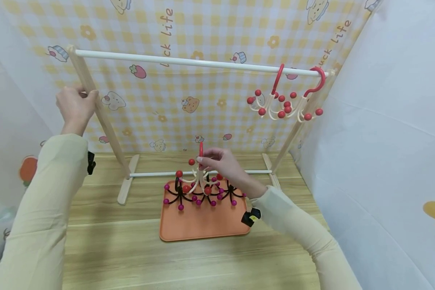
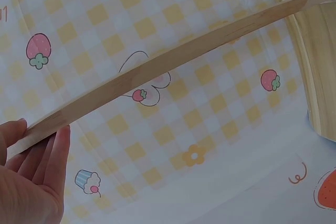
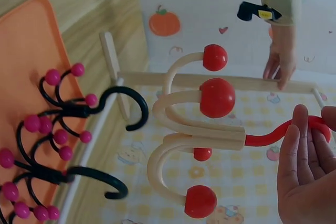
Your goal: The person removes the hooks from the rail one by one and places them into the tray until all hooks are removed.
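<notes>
My left hand [image 1: 76,105] grips the left wooden post [image 1: 110,133] of a rack near its upper end, thumb on one side and fingers on the other in the left wrist view. In my right hand [image 1: 222,164] is a cream multi-arm hanger [image 3: 210,135] with red ball tips, held by its red hook [image 3: 268,139]. It is over the back of an orange tray [image 1: 204,227], overlapping the black hangers [image 1: 180,191] with magenta balls there. Two similar cream hangers with a red hook [image 1: 278,79] and another red hook [image 1: 322,82] hang toward the right end of the white top rod [image 1: 185,61].
A white lower rod [image 1: 152,174] joins the rack's feet, including the left wooden foot [image 1: 128,185], behind the tray. The wood-grain table [image 1: 130,249] carries rack and tray. A checked cloth backdrop [image 1: 195,88] hangs behind, with a white side panel [image 1: 384,121] at right.
</notes>
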Motion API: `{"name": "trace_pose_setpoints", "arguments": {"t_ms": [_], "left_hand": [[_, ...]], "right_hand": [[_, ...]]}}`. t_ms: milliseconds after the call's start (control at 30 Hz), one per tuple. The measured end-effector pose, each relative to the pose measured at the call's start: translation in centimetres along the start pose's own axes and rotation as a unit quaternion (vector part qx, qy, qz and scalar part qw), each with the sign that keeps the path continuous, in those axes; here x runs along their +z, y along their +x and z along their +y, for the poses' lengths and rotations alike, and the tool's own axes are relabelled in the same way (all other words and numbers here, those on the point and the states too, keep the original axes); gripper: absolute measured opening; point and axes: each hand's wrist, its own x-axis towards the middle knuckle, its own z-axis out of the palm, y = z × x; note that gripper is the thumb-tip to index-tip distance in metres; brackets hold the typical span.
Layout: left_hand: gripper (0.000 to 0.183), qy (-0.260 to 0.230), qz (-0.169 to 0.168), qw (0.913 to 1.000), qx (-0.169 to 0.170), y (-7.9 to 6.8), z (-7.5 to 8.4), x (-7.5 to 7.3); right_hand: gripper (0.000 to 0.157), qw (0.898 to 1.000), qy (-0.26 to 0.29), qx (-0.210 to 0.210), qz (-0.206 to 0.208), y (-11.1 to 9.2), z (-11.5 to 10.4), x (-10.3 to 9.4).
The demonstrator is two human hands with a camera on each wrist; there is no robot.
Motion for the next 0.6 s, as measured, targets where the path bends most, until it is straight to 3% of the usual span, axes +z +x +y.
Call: {"name": "trace_pose_setpoints", "arguments": {"t_ms": [267,600], "left_hand": [[0.042,0.002,0.006,1.0,0.004,0.0,-0.1,0.2],[0.042,0.004,0.008,0.9999,0.005,0.0,0.0,0.1]], "right_hand": [[0.022,0.998,0.006,0.058,-0.038,-0.9,1.3,2.0],[0.025,0.993,0.035,0.093,-0.058,-2.1,3.7,4.3]]}}
